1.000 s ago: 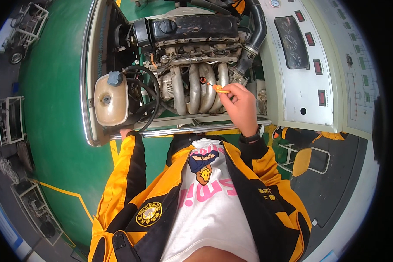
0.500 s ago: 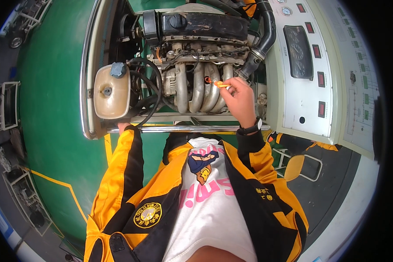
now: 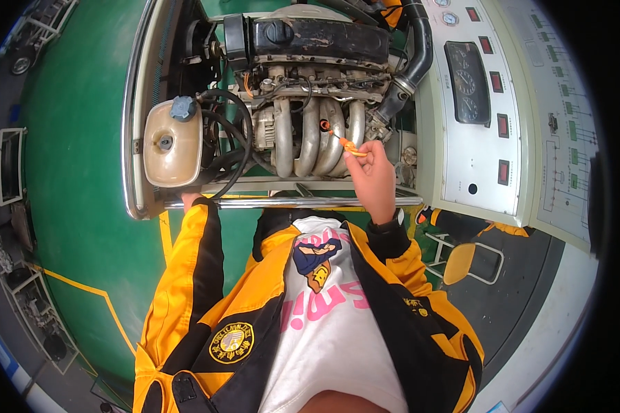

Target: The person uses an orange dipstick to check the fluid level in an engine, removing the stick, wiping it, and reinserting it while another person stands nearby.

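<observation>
Between the thumb and fingers of my right hand [image 3: 375, 177] is the yellow-orange handle of an oil dipstick [image 3: 352, 147]. A thin dark length runs from the handle toward an orange-rimmed tube opening [image 3: 325, 126] among the silvery intake pipes [image 3: 310, 141] of an engine. Whether the tip is inside the opening cannot be made out. My left hand [image 3: 191, 198] is at the front chrome rail [image 3: 282, 203], just below a cream coolant tank [image 3: 169, 162] with a blue cap. Its fingers are hidden.
A black engine cover [image 3: 324, 40] lies behind the pipes, and a black hose [image 3: 243, 148] loops beside the tank. On the right stands a white instrument panel [image 3: 465, 148] with gauges. A yellow-seated stool [image 3: 459, 263] and a wheeled stand [image 3: 38, 310] are on the floor.
My right hand has drawn back toward me, and the dipstick handle is farther from the tube opening, with more of the thin length showing. The view has shifted slightly. My left hand stays at the rail.
</observation>
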A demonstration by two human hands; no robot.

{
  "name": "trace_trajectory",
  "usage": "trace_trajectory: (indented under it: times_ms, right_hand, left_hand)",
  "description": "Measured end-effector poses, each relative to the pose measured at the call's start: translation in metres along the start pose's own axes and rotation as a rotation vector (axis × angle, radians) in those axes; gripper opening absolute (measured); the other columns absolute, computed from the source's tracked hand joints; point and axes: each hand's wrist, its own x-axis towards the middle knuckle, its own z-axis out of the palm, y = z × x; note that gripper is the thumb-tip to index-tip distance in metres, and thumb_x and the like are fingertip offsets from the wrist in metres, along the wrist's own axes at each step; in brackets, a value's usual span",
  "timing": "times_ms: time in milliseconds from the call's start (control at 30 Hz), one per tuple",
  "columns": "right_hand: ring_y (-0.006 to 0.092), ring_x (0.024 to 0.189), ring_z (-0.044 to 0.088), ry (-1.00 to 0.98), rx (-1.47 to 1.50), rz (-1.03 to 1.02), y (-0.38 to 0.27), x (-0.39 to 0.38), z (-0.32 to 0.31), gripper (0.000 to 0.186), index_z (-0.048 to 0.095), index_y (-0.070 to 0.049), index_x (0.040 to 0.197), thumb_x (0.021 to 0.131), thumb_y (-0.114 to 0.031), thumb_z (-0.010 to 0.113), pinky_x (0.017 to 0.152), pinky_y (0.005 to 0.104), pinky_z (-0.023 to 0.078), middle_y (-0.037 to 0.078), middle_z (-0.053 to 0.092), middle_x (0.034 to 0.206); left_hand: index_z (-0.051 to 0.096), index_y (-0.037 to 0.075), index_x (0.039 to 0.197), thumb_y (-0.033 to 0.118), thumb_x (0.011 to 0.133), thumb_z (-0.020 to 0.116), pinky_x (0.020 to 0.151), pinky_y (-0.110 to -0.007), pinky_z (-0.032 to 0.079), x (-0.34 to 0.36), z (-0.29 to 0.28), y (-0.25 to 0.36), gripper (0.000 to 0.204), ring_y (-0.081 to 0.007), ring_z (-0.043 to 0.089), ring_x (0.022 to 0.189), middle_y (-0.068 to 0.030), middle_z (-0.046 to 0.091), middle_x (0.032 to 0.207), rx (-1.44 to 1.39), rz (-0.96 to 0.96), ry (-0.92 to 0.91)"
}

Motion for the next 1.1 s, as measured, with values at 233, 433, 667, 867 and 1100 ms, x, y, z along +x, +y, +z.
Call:
trace_trajectory:
  times_ms: [233, 433, 667, 867, 1100]
  right_hand:
    - [0.0016, 0.049, 0.042, -0.020, 0.040, 0.011, -0.014, 0.011, 0.001, 0.020, 0.044, -0.002, 0.081, 0.084, -0.010, 0.062, 0.043, 0.0194, 0.032, 0.000, 0.051, 0.058]
    - [0.0017, 0.048, 0.041, -0.050, 0.067, 0.011, -0.009, 0.014, 0.011, 0.016, 0.048, -0.001, 0.083, 0.083, -0.009, 0.062, 0.043, 0.0197, 0.031, -0.002, 0.050, 0.056]
    - [0.0014, 0.048, 0.038, -0.097, 0.056, -0.001, -0.002, 0.022, 0.016, 0.015, 0.050, -0.001, 0.084, 0.084, -0.010, 0.062, 0.044, 0.0190, 0.029, -0.003, 0.047, 0.054]
    - [-0.0005, 0.051, 0.035, -0.067, 0.150, 0.029, 0.010, 0.027, 0.015, 0.017, 0.049, -0.002, 0.080, 0.088, -0.012, 0.059, 0.044, 0.0179, 0.025, -0.006, 0.044, 0.059]
    - [-0.0004, 0.051, 0.033, -0.095, 0.154, 0.018, 0.011, 0.035, 0.017, 0.020, 0.048, -0.002, 0.076, 0.089, -0.014, 0.057, 0.045, 0.0177, 0.024, -0.007, 0.041, 0.058]
  left_hand:
    - [0.050, 0.001, 0.114, 0.012, 0.089, 0.033, 0.081, -0.035, 0.047, -0.007, -0.002, 0.007, 0.032, -0.0367, 0.059, 0.099, -0.0241, 0.060, 0.105, -0.139, -0.140, 0.042]
    - [0.046, 0.004, 0.122, 0.013, 0.091, 0.043, 0.091, -0.033, 0.043, -0.036, -0.027, 0.034, 0.033, -0.0322, 0.054, 0.110, -0.0205, 0.057, 0.117, 0.112, -0.114, -0.090]
    - [0.044, 0.002, 0.121, 0.011, 0.087, 0.047, 0.091, -0.035, 0.043, -0.036, -0.026, 0.027, 0.035, -0.0334, 0.054, 0.111, -0.0222, 0.056, 0.117, 0.038, -0.082, -0.095]
    - [0.047, 0.001, 0.118, 0.014, 0.091, 0.036, 0.088, -0.038, 0.045, -0.043, -0.029, 0.040, 0.032, -0.0356, 0.057, 0.106, -0.0237, 0.058, 0.112, 0.109, -0.083, -0.056]
    - [0.048, 0.000, 0.116, 0.014, 0.090, 0.038, 0.087, -0.039, 0.045, -0.031, -0.024, 0.027, 0.030, -0.0367, 0.057, 0.104, -0.0239, 0.059, 0.109, 0.095, -0.092, -0.052]
